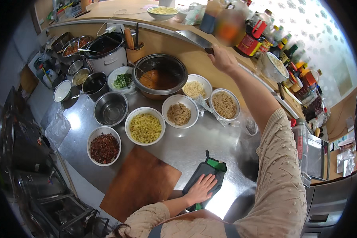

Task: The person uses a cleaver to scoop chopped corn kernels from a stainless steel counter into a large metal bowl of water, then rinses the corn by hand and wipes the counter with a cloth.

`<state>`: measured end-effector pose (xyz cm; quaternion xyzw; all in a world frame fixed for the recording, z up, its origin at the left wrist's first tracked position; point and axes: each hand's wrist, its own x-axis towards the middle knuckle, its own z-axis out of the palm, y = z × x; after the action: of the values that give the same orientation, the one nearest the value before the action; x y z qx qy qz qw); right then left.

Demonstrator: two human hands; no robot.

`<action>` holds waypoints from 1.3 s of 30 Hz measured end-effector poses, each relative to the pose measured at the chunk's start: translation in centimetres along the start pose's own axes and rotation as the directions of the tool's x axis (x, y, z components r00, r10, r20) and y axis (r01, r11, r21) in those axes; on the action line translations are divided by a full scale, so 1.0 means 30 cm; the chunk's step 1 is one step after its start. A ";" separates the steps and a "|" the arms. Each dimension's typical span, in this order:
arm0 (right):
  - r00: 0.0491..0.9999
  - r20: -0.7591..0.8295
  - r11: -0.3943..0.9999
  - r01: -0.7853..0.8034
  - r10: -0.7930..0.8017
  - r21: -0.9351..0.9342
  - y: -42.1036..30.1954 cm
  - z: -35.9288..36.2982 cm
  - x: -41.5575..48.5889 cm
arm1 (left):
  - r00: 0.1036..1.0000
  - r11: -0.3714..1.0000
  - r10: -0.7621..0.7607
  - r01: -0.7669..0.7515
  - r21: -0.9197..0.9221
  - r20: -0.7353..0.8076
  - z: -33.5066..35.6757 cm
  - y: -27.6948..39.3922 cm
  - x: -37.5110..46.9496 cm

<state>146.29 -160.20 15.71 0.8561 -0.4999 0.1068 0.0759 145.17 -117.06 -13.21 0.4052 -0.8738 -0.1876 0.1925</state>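
Note:
My right hand [223, 59] is closed around the dark handle of a kitchen knife with a broad blade [194, 38], held up and away at the raised shelf. Its blade points left. My left hand [200, 189] lies flat, fingers spread, on a folded dark grey cloth item with green lining [217, 164] on the steel table. Just left of that hand is a brown wooden cutting board [142, 178]. Beyond stand white bowls with chopped yellow-green vegetable [145, 128], a dark red chopped mixture [104, 148] and noodles [179, 114].
A large dark pot of reddish-brown sauce [160, 76] stands at the back, beside a bowl of chopped greens [122, 81]. An empty steel bowl [110, 109] sits nearer. Bottles and a large red-labelled jar [249, 41] line the raised shelf [128, 13]. Dark metal racks stand at lower left.

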 end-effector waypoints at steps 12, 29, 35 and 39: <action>0.985 -0.163 0.996 0.040 -0.053 -0.081 0.090 0.150 0.293 | 0.996 0.999 -0.021 0.024 -0.034 0.082 0.018 -0.018 0.006; 0.965 -0.248 0.987 0.043 -0.080 -0.152 0.097 0.208 0.262 | 0.992 0.998 -0.058 0.061 -0.020 0.112 0.006 -0.012 0.013; 0.799 -0.587 0.991 0.102 -0.133 -0.086 0.045 0.122 0.019 | 0.996 0.996 -0.029 0.036 -0.086 0.082 0.033 -0.009 0.025; 0.921 -0.388 0.838 0.231 -0.024 0.495 -0.114 0.165 -0.547 | 0.997 0.997 -0.057 0.054 -0.054 -0.045 0.057 -0.026 0.004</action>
<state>141.96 -145.92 6.60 0.8400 -0.3683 0.3931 -0.0648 144.77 -117.31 -15.03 0.4284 -0.8524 -0.2063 0.2178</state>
